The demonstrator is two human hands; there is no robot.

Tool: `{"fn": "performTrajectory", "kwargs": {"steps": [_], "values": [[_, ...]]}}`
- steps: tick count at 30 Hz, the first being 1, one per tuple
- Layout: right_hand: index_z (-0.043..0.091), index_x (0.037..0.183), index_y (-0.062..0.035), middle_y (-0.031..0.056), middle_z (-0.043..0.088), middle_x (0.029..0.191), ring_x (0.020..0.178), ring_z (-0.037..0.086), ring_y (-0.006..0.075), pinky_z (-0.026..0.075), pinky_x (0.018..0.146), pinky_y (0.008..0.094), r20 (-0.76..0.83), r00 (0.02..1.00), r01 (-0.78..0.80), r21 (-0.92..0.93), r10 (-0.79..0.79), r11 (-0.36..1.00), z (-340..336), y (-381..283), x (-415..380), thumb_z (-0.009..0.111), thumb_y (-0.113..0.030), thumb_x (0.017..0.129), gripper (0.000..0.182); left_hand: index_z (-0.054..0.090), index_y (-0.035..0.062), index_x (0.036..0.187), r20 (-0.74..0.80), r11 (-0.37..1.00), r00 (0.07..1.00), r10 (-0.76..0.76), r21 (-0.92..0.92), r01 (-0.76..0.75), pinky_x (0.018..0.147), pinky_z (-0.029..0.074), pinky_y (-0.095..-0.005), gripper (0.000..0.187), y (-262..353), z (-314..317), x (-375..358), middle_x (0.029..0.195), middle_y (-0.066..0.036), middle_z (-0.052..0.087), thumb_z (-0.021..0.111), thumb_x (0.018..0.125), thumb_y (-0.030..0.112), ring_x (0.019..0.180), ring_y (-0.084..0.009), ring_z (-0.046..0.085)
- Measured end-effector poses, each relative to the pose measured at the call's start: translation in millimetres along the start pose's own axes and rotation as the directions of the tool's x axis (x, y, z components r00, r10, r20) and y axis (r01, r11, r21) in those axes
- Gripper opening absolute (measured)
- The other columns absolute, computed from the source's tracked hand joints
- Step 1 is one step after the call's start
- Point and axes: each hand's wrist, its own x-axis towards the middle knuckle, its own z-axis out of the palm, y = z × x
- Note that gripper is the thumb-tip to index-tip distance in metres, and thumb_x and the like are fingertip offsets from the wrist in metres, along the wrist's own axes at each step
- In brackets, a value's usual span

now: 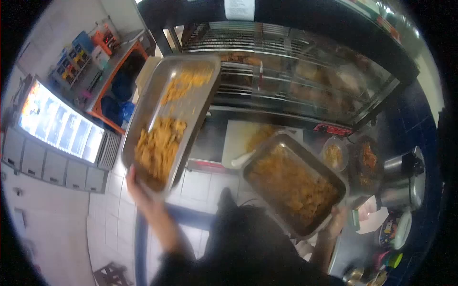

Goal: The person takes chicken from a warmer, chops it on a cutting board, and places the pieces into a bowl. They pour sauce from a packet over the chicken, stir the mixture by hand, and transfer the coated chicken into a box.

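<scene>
My left hand (138, 188) grips a raised tray (191, 102) of fried food, my right hand (336, 221) grips a second tray (267, 152); next, steady carrying.

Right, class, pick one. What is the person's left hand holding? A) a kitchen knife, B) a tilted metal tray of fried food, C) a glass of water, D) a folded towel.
B: the left hand grips the bottom edge of the tilted metal tray, with fried food piled toward its lower end.
</scene>
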Motion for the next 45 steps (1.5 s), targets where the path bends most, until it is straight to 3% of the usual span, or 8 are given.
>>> {"fn": "performTrajectory", "kwargs": {"steps": [13, 19, 21, 29, 37, 40, 42, 45], "values": [[0.051, 0.124, 0.0032, 0.0102, 0.058, 0.109, 0.094, 0.059, 0.021, 0.049, 0.084, 0.0356, -0.527, 0.788, -0.194, 0.277, 0.318, 0.941, -149, 27, -110, 0.066, -0.046, 0.085, 0.065, 0.058, 0.0018, 0.105, 0.346, 0.94, 0.896, 0.279, 0.091, -0.328, 0.058, 0.048, -0.0223, 0.021, -106, 205, 150, 0.094, -0.003, 0.063, 0.053, 0.098, 0.021, 0.071, -0.0113, 0.056], [0.05, 0.131, 0.0052, 0.0105, 0.058, 0.122, 0.107, 0.058, 0.0218, 0.046, 0.092, 0.0354, -0.386, 0.906, -0.153, 0.093, 0.177, 0.984, -200, 138, -120, 0.064, -0.041, 0.085, 0.067, 0.057, 0.0038, 0.101, 0.492, 0.997, 0.87, 0.028, 0.045, -0.058, 0.073, 0.055, -0.0325, 0.029, -146, 253, 239, 0.083, -0.006, 0.057, 0.058, 0.099, 0.032, 0.073, -0.0158, 0.056], [0.046, 0.137, 0.0042, 0.0099, 0.057, 0.123, 0.106, 0.057, 0.0198, 0.045, 0.094, 0.0345, -0.673, 0.672, -0.125, 0.308, 0.309, 0.943, -188, 192, -128, 0.063, -0.036, 0.087, 0.066, 0.053, -0.0023, 0.117, 0.671, 0.975, 0.712, -0.21, 0.2, 0.099, 0.101, 0.047, -0.041, 0.061, -158, 226, 253, 0.106, -0.013, 0.06, 0.038, 0.101, 0.055, 0.091, -0.0246, 0.059], [0.048, 0.137, -0.0018, 0.0051, 0.059, 0.113, 0.108, 0.053, 0.0164, 0.038, 0.1, 0.0332, -0.187, 0.916, -0.279, 0.34, 0.355, 0.898, -78, 193, -47, 0.065, -0.048, 0.089, 0.069, 0.061, 0.0067, 0.096, 0.614, 0.416, 0.482, -0.626, 0.785, -0.459, 0.062, 0.04, -0.0261, 0.032, -193, 41, 11, 0.084, 0.0, 0.059, 0.055, 0.1, 0.038, 0.071, -0.0081, 0.051], [0.061, 0.122, 0.0024, 0.0102, 0.069, 0.103, 0.093, 0.065, 0.0254, 0.05, 0.085, 0.0346, 0.153, 0.813, -0.47, -0.397, 0.561, 0.789, 65, 127, 79, 0.063, -0.046, 0.09, 0.058, 0.061, 0.001, 0.101, 0.437, 0.708, 0.641, -0.631, 0.662, 0.246, 0.078, 0.046, -0.0274, 0.01, -194, -49, 47, 0.091, -0.002, 0.063, 0.059, 0.092, 0.005, 0.082, -0.0088, 0.055], [0.063, 0.114, -0.0039, 0.0136, 0.07, 0.108, 0.098, 0.066, 0.0295, 0.051, 0.087, 0.0366, 0.08, 0.975, -0.006, -0.922, 0.207, 0.387, 133, 72, 85, 0.063, -0.031, 0.093, 0.034, 0.061, 0.0005, 0.104, 0.404, 0.692, 0.67, -0.623, 0.683, 0.232, 0.081, 0.047, -0.0277, 0.016, -193, -65, 67, 0.096, -0.003, 0.065, 0.056, 0.089, 0.0, 0.086, -0.0097, 0.057], [0.066, 0.114, -0.0107, 0.0151, 0.07, 0.106, 0.092, 0.068, 0.0326, 0.055, 0.083, 0.0398, 0.367, 0.927, 0.18, -0.612, 0.074, 0.77, 158, 99, 71, 0.064, -0.028, 0.091, 0.028, 0.061, 0.0007, 0.102, 0.403, 0.708, 0.671, -0.622, 0.656, 0.262, 0.081, 0.047, -0.0272, 0.016, -199, -75, 75, 0.095, -0.003, 0.065, 0.055, 0.087, -0.002, 0.085, -0.0096, 0.057], [0.064, 0.12, -0.0127, 0.01, 0.06, 0.131, 0.12, 0.057, 0.0303, 0.05, 0.097, 0.0433, 0.843, 0.534, 0.67, -0.464, 0.058, 0.58, 242, 63, 39, 0.061, -0.025, 0.09, 0.032, 0.061, 0.0016, 0.098, 0.39, 0.709, 0.698, -0.6, 0.664, 0.238, 0.078, 0.046, -0.0259, 0.012, -203, -68, 69, 0.092, -0.002, 0.064, 0.055, 0.088, 0.0, 0.084, -0.0093, 0.056]]}}
